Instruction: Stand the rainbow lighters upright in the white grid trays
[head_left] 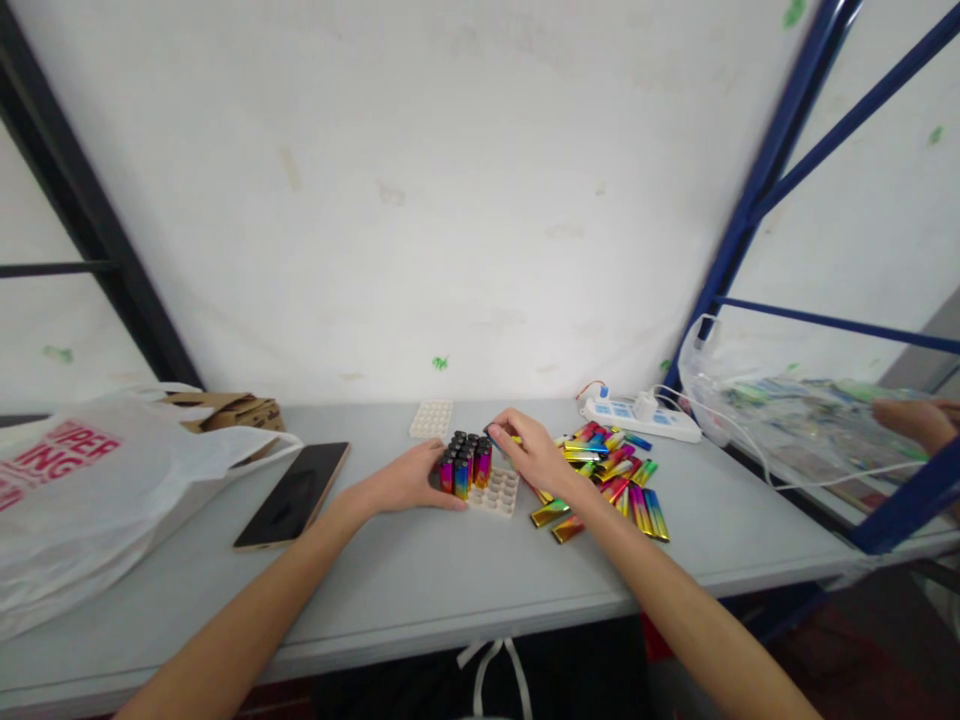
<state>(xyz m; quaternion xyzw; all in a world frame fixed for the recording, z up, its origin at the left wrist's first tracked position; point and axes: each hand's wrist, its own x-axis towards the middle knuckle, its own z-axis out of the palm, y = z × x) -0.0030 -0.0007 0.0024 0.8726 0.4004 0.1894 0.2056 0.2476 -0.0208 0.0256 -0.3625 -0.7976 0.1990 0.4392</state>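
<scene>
Several shiny rainbow-coloured, lighter-shaped pieces with black tops (461,475) stand upright, close together, in a pale tray with round hollows (496,492). My left hand (412,475) grips the tray's left side, its thumb stretched along the front edge and its other fingers partly hidden behind the pieces. Above the tray's right part, my right hand (529,450) is closed in a pinch on a lighter-shaped piece, of which only a dark end shows at the fingertips. A loose pile of the same kind of metallic pieces (615,470) lies right of the tray, partly behind my right forearm.
A second pale holed tray (431,419) lies near the wall. To the left are a phone (294,497), a white plastic bag (142,480) and brown cardboard (240,410). A power strip (645,417) stands at the back right. Beyond the blue frame (750,215) another person's hand (919,422) shows.
</scene>
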